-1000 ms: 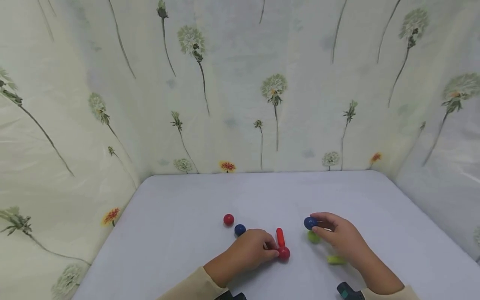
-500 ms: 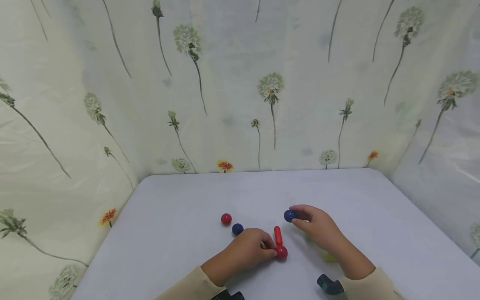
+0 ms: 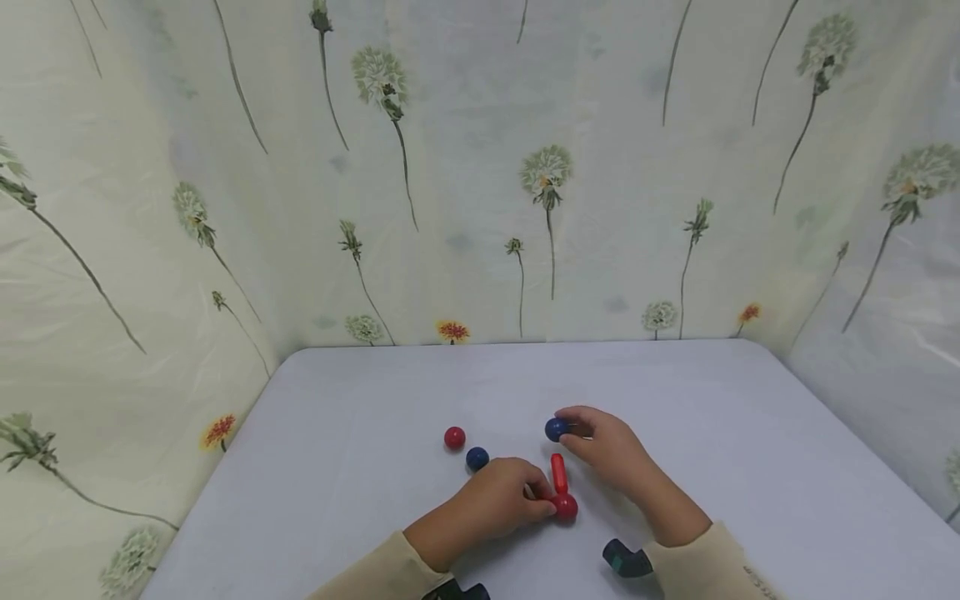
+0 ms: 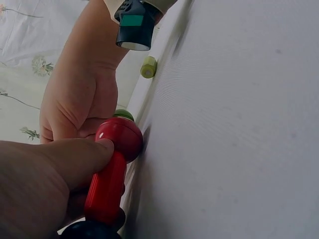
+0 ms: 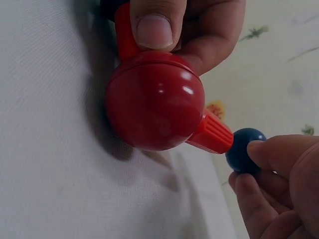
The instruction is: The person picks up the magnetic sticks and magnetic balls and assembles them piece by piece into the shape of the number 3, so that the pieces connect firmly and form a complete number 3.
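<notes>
My left hand [image 3: 495,500] holds a glossy red ball [image 3: 566,507] low over the table, its thumb where a ribbed red rod [image 4: 105,191] joins the ball. A dark blue ball [image 4: 89,230] shows at that rod's other end. A second red rod [image 3: 559,473] sticks out of the red ball, away from me. Beyond its free end, my right hand [image 3: 609,448] pinches another blue ball [image 3: 557,429] between thumb and fingers. In the right wrist view this blue ball [image 5: 243,149] appears right by the rod's tip; whether they touch, I cannot tell.
A loose-looking red ball [image 3: 454,438] lies on the white table [image 3: 360,400], left of the hands. Behind the right forearm, a green ball [image 4: 123,115] and a yellow-green rod [image 4: 148,67] show in the left wrist view. A flower-patterned curtain [image 3: 465,167] stands behind the table.
My right hand has carried its blue ball leftward, from above the green ball to beyond the red rod's tip. The right forearm now covers the green pieces. My left hand has stayed put.
</notes>
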The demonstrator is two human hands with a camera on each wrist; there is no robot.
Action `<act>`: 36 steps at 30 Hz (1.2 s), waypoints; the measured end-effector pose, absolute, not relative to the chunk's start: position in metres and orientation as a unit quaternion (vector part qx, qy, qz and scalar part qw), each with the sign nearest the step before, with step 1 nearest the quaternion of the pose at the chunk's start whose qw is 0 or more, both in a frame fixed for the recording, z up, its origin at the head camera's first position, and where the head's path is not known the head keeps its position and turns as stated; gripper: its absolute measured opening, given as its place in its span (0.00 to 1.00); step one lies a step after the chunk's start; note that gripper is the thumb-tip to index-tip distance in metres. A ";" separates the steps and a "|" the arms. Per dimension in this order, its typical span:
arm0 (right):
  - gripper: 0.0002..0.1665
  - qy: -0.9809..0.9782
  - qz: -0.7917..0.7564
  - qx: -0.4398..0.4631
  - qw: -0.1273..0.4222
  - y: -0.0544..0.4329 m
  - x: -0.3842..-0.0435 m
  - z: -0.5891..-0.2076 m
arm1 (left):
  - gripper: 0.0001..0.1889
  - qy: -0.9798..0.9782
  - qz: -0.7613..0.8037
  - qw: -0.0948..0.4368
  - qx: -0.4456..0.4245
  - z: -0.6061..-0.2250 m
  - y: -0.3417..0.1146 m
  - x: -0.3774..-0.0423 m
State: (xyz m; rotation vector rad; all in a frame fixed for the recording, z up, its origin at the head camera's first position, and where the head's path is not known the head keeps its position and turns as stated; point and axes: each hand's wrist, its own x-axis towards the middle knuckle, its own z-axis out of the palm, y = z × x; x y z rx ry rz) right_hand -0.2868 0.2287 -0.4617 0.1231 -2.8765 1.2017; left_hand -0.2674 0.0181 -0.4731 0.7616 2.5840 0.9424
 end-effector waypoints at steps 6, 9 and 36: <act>0.22 -0.924 0.380 0.038 0.003 0.225 -0.285 -0.462 | 0.03 0.895 0.326 0.140 0.271 -0.474 0.017 -0.268; 0.22 -0.921 0.388 0.037 0.000 0.223 -0.283 -0.465 | 0.04 0.895 0.328 0.150 0.263 -0.475 0.017 -0.267; 0.18 -0.926 0.377 0.027 -0.014 0.226 -0.274 -0.466 | 0.03 0.901 0.300 0.128 0.286 -0.477 0.019 -0.266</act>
